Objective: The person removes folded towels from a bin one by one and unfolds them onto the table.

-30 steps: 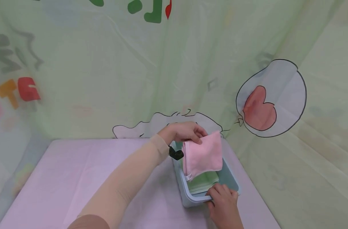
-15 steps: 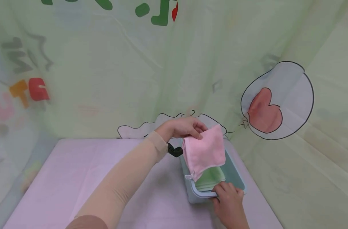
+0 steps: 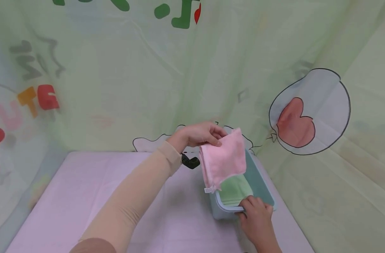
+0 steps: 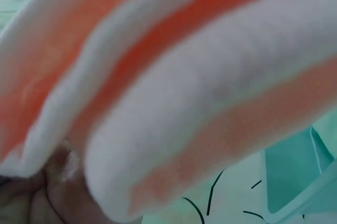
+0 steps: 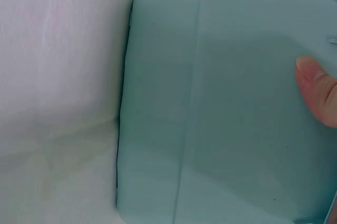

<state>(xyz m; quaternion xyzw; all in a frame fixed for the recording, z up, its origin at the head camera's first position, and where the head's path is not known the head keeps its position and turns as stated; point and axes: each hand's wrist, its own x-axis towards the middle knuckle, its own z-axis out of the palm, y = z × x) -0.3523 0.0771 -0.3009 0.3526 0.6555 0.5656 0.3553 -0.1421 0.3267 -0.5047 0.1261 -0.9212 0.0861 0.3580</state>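
My left hand (image 3: 203, 135) pinches a folded pink towel (image 3: 225, 158) by its upper edge, thumb in front, and the towel hangs over the blue bin (image 3: 258, 175). Close up in the left wrist view, the folded layers of the towel (image 4: 174, 87) fill most of the picture. A folded green towel (image 3: 235, 189) lies inside the bin. At the bin's near end my right hand (image 3: 257, 219) grips the rim, fingers over the top. The right wrist view shows the thumb (image 5: 314, 89) against the outer wall of the bin (image 5: 237, 103).
The bin stands on a table with a pale lilac cover (image 3: 176, 211), near its right edge. Behind the table hangs a light green curtain (image 3: 116, 88) with printed letters and a balloon. A black wrist device (image 3: 190, 161) sits at the left wrist.
My left hand has lifted the pink towel somewhat higher, showing more of the green towel below. The right hand stays on the bin's rim. The head view has shifted a little to the left.
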